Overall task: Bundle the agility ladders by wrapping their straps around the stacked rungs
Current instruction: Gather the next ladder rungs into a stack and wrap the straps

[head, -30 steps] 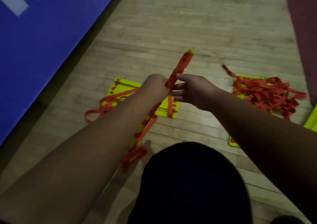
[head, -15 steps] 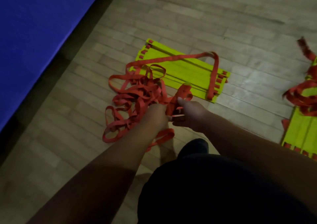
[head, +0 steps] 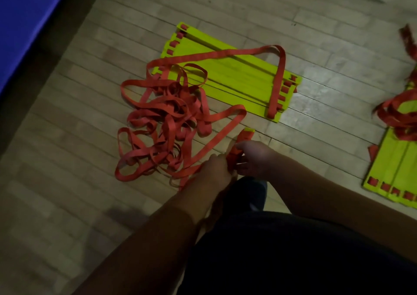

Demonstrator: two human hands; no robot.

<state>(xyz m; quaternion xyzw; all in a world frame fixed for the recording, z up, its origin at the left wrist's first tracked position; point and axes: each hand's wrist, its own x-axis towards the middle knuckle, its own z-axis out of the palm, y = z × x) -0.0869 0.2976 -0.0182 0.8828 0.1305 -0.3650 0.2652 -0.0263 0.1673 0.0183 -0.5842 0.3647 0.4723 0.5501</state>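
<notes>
Your left hand (head: pixel 216 166) and right hand (head: pixel 255 157) both pinch one folded strap (head: pixel 239 146), its tangle (head: pixel 167 123) heaped on the floor (head: pixel 79 204) against one stack (head: pixel 237 75) of rungs, a second stack (head: pixel 397 172) well apart at right.

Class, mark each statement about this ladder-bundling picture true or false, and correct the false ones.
1. Both the left hand and right hand grip the strap. True.
2. One strap loop lies across the rungs. True.
3. The rungs are blue. False: they are yellow-green.
4. The strap is wound tightly round the rungs. False: most lies tangled on the floor beside them.
5. A second ladder lies at the right edge. True.
</notes>
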